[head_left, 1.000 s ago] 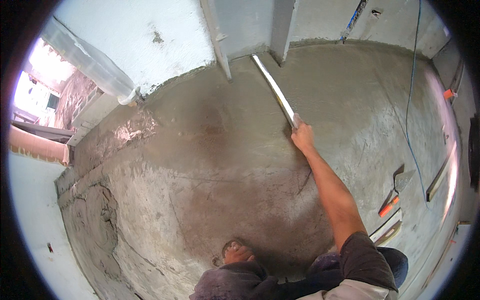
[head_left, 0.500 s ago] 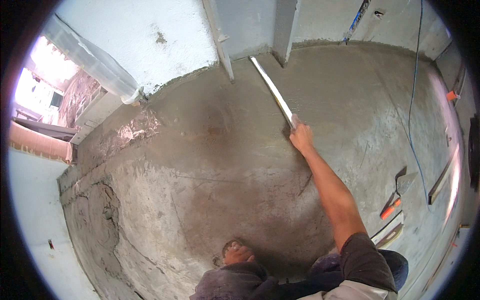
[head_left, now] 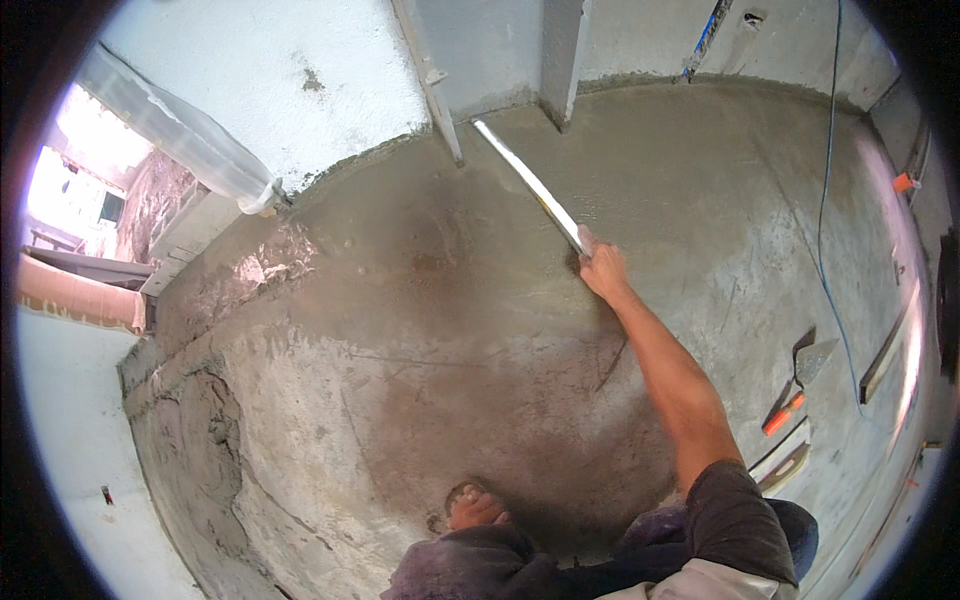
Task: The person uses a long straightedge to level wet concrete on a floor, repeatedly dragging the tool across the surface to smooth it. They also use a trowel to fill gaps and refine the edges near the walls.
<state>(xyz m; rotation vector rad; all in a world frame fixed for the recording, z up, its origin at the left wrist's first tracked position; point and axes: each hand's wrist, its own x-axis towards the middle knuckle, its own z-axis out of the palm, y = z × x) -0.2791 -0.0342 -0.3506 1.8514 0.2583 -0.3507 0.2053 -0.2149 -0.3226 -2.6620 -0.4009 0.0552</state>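
Observation:
My right hand (head_left: 604, 270) is closed around the near end of a long, pale straightedge (head_left: 530, 185). The bar lies across the smooth, wet grey mortar (head_left: 640, 190) with its far end between two upright wall edges, close to the back wall. My right arm is stretched forward over the floor. My left hand does not show. A bare foot (head_left: 478, 507) rests on the floor at the lower middle, by my knees.
A trowel (head_left: 812, 365) with an orange handle lies on the right, beside a flat float (head_left: 785, 460). A blue cable (head_left: 824, 240) runs down that side. Rough, lumpy mortar (head_left: 215, 420) sits at the left. Plastic sheeting (head_left: 190, 130) hangs near the opening.
The straightedge's far end has swung a little to the left over the mortar. My right hand still grips it at nearly the same spot.

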